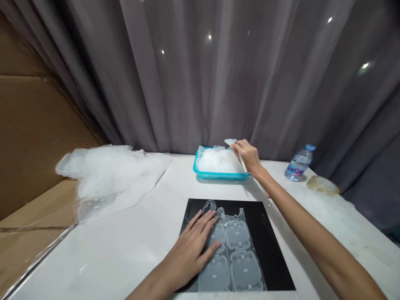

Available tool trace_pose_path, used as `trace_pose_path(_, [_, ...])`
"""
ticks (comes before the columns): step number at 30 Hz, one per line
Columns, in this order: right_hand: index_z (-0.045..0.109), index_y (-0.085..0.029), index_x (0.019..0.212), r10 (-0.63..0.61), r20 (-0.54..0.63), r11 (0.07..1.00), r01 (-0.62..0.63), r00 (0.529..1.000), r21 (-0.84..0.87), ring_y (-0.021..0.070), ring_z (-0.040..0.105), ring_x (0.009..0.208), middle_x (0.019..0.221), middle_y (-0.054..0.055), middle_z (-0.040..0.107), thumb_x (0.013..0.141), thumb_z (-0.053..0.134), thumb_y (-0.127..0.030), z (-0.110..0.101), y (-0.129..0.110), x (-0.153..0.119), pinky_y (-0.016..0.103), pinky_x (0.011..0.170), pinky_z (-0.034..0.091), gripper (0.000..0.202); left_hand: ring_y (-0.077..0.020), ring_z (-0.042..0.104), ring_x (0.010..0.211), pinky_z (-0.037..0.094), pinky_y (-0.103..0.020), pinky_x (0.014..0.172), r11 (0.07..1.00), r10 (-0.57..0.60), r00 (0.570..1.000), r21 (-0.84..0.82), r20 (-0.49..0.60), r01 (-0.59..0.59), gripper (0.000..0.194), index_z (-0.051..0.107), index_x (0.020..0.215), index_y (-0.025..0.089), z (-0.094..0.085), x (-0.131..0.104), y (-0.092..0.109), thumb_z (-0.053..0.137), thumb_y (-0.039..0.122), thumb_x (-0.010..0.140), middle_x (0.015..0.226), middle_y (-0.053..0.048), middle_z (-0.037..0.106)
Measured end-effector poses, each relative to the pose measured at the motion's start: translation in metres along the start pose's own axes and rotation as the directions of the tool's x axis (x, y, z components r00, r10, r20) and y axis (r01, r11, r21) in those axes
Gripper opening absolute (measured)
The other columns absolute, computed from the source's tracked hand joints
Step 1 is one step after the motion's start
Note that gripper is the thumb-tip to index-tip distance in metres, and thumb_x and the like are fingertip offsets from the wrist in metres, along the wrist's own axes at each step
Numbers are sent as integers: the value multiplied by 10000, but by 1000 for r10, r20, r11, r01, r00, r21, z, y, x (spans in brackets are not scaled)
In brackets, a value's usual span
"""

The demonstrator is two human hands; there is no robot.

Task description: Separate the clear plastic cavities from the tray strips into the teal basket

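My left hand (197, 243) lies flat, fingers stretched out, on a clear plastic sheet (239, 233) marked with rounded grey panels. The sheet rests on a black board (270, 246), and its upper edge is cut in an irregular outline. My right hand (247, 156) is closed and raised over the right end of a turquoise basket (215, 176). A small translucent white piece (230, 141) sticks out from its fingertips. A thin pale stick-like tool (242, 163) also shows at this hand, slanting down; its kind is unclear. White filmy material (218, 160) fills the basket.
Crumpled translucent plastic (109, 177) is heaped at the left of the white table (125, 250), beside a cardboard box (37, 125). A water bottle (298, 163) and a roll of tape (323, 184) stand at the right. A grey curtain (193, 83) hangs behind.
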State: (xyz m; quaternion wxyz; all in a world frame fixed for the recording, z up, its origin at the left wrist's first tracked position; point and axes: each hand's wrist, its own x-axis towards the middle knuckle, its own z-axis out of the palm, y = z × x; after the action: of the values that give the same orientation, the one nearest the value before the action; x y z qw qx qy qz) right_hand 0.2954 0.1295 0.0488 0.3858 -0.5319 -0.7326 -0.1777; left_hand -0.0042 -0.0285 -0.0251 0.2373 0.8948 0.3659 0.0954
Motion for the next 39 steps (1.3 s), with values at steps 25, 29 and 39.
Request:
trace_pose_path(25, [726, -221, 935, 175, 567, 672, -518, 805, 529, 178, 629, 836, 951, 41, 698, 980, 675, -427, -97, -62, -195, 292, 773, 495, 218, -298, 275, 1584, 52, -528, 1317, 971, 82, 995, 228, -57, -67, 914, 283, 1651, 240, -14, 46, -41, 503, 767, 937, 1711, -119, 277])
trace_pose_path(29, [732, -224, 917, 61, 684, 618, -565, 727, 547, 199, 648, 920, 962, 34, 697, 957, 717, -416, -101, -60, -185, 315, 846, 483, 196, -282, 325, 1566, 92, -521, 1314, 957, 130, 987, 273, -93, -100, 818, 347, 1626, 225, -17, 50, -43, 481, 713, 984, 1690, -122, 331])
trace_pose_path(39, [718, -222, 935, -5, 675, 628, -523, 738, 576, 172, 611, 863, 916, 11, 666, 970, 708, -404, -88, -55, -191, 284, 766, 459, 185, -317, 479, 1440, 406, -492, 1197, 989, 142, 978, 55, -155, -135, 607, 511, 1498, 260, 1, 41, 25, 562, 606, 1001, 1582, -84, 510])
